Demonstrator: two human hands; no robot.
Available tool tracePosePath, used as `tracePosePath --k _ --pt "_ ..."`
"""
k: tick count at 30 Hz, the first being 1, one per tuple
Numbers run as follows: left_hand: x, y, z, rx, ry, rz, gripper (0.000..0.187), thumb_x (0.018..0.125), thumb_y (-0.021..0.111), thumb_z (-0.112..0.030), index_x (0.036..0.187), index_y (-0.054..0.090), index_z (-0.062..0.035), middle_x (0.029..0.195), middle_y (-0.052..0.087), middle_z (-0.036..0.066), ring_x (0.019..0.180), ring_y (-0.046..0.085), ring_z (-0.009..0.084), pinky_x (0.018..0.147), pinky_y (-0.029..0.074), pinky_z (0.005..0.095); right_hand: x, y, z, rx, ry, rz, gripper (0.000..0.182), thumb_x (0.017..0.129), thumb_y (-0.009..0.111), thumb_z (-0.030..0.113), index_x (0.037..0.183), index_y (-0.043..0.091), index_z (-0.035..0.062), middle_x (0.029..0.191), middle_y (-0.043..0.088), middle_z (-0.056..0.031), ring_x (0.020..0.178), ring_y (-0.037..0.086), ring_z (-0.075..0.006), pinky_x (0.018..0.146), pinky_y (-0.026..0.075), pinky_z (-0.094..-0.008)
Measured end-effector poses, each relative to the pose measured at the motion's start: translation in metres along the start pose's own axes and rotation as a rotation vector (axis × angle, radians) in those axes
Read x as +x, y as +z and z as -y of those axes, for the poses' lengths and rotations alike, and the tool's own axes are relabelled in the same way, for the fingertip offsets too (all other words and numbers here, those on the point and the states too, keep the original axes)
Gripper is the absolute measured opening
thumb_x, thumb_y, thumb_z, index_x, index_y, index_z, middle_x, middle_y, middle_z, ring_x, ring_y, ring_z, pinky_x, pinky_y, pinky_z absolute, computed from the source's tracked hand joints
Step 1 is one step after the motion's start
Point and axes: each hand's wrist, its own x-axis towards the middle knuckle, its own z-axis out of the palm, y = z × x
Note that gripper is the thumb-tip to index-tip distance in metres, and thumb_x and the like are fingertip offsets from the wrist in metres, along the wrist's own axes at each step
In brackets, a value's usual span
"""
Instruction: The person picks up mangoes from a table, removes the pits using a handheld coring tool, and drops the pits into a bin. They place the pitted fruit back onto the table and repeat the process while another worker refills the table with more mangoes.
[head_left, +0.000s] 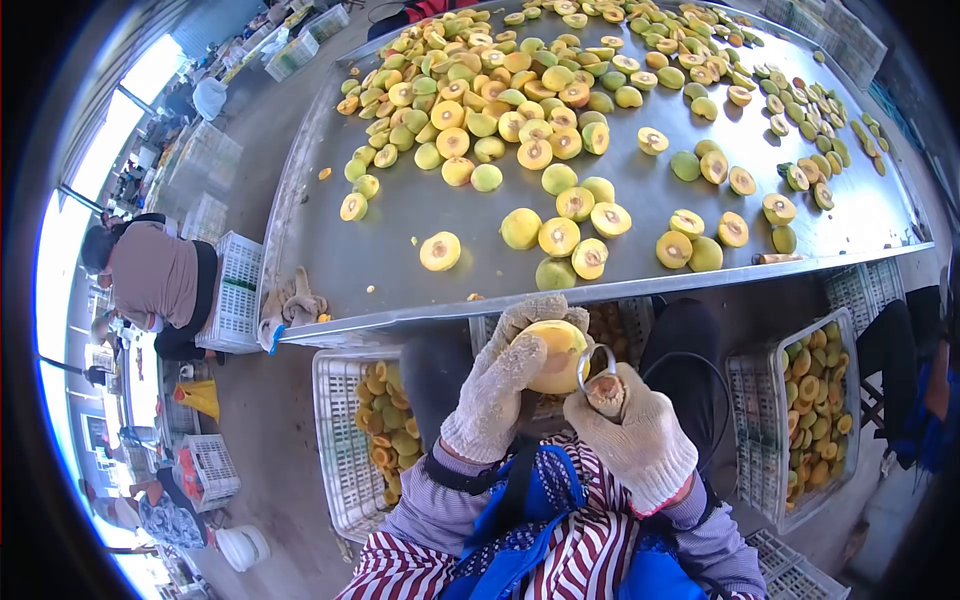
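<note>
My left hand (497, 385), in a pale knitted glove, holds a yellow-green halved fruit (556, 358) in front of the table edge. In my right hand (640, 425), gloved the same way, is the wooden handle of a ring-shaped metal tool (606, 393). The metal ring is at the right side of the fruit, close to its cut face. Beyond both hands, many halved fruits (558, 237) lie on the metal table (370, 265), several with brown centres showing.
White crates of fruit stand at the left (340, 460) and right (760, 440) of my legs, another partly hidden between them. Gloves (297, 303) lie on the table's left corner. A seated person (155, 275) is at the left; another person's arm (937, 380) shows at the right.
</note>
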Motion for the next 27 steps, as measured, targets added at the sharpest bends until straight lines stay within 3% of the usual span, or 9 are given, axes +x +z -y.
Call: tracePosePath --k 4,9,11,12,14,16,19,24,27 --pt "-0.004 0.004 0.003 0.064 0.029 0.007 0.040 0.100 0.062 -0.027 0.131 0.052 -0.0039 0.135 0.059 0.014 0.121 0.058 0.0224 0.107 0.044 0.0365 0.006 0.008 -0.004 0.069 -0.178 -0.280 0.034 0.084 0.079 0.014 0.111 0.061 0.0052 0.079 0.071 -0.0145 0.072 0.074 -0.0323 0.062 0.058 -0.0357" --pt "-0.010 0.019 0.009 0.288 0.068 -0.046 0.030 0.103 0.058 -0.020 0.127 0.053 -0.0023 0.129 0.063 0.014 0.119 0.059 0.0207 0.104 0.046 0.0353 0.003 0.003 -0.006 -0.032 -0.225 -0.237 0.038 0.081 0.079 0.009 0.114 0.061 0.0042 0.084 0.071 -0.0151 0.075 0.074 -0.0291 0.065 0.057 -0.0348" --pt "-0.011 0.019 0.016 0.705 0.333 -0.073 0.028 0.101 0.058 -0.014 0.126 0.053 -0.0011 0.124 0.065 0.016 0.114 0.062 0.0210 0.101 0.048 0.0353 0.003 0.000 -0.006 -0.058 -0.227 -0.187 0.039 0.080 0.079 0.007 0.115 0.061 0.0030 0.086 0.072 -0.0152 0.080 0.075 -0.0251 0.069 0.057 -0.0334" --pt "-0.012 0.018 0.017 0.807 0.363 -0.066 0.034 0.104 0.057 -0.022 0.131 0.051 -0.0024 0.129 0.062 0.017 0.117 0.061 0.0199 0.102 0.048 0.0350 0.004 -0.001 -0.009 -0.011 -0.194 -0.156 0.039 0.079 0.079 0.007 0.114 0.062 0.0030 0.085 0.071 -0.0152 0.079 0.075 -0.0253 0.068 0.056 -0.0333" --pt "-0.009 0.018 0.022 0.764 0.383 -0.080 0.031 0.102 0.057 -0.016 0.129 0.053 -0.0010 0.125 0.064 0.016 0.114 0.062 0.0204 0.100 0.049 0.0347 0.005 0.001 -0.010 0.035 -0.162 -0.125 0.039 0.078 0.079 0.007 0.113 0.062 0.0031 0.084 0.071 -0.0152 0.078 0.075 -0.0256 0.068 0.056 -0.0332" --pt "-0.009 0.025 0.020 0.575 0.281 -0.124 0.030 0.101 0.057 -0.012 0.128 0.056 0.0001 0.122 0.065 0.014 0.112 0.063 0.0210 0.099 0.049 0.0339 -0.003 0.007 -0.009 0.071 -0.081 0.082 0.036 0.078 0.078 0.013 0.110 0.062 0.0077 0.072 0.066 -0.0166 0.070 0.069 -0.0379 0.061 0.055 -0.0420" --pt "-0.008 0.021 0.022 0.474 0.300 -0.136 0.032 0.103 0.056 -0.014 0.131 0.055 0.0001 0.125 0.064 0.014 0.113 0.062 0.0208 0.100 0.049 0.0335 -0.007 0.016 -0.013 0.133 -0.056 0.058 0.031 0.080 0.078 0.018 0.104 0.062 0.0065 0.073 0.067 -0.0177 0.070 0.070 -0.0382 0.061 0.056 -0.0420" --pt "-0.004 0.017 0.009 0.202 0.175 -0.149 0.056 0.105 0.046 -0.046 0.137 0.051 -0.0006 0.130 0.061 0.015 0.118 0.061 0.0252 0.104 0.048 0.0381 -0.005 0.011 -0.005 0.100 -0.021 -0.012 0.029 0.083 0.079 0.023 0.098 0.061 0.0048 0.074 0.069 -0.0169 0.069 0.071 -0.0367 0.059 0.057 -0.0407" --pt "-0.006 0.023 0.009 0.195 0.223 -0.134 0.055 0.106 0.047 -0.045 0.137 0.051 -0.0001 0.131 0.061 0.015 0.120 0.060 0.0253 0.105 0.047 0.0388 -0.003 0.009 -0.005 0.031 -0.030 -0.011 0.029 0.084 0.079 0.023 0.096 0.061 0.0045 0.072 0.068 -0.0163 0.066 0.071 -0.0355 0.057 0.056 -0.0402"
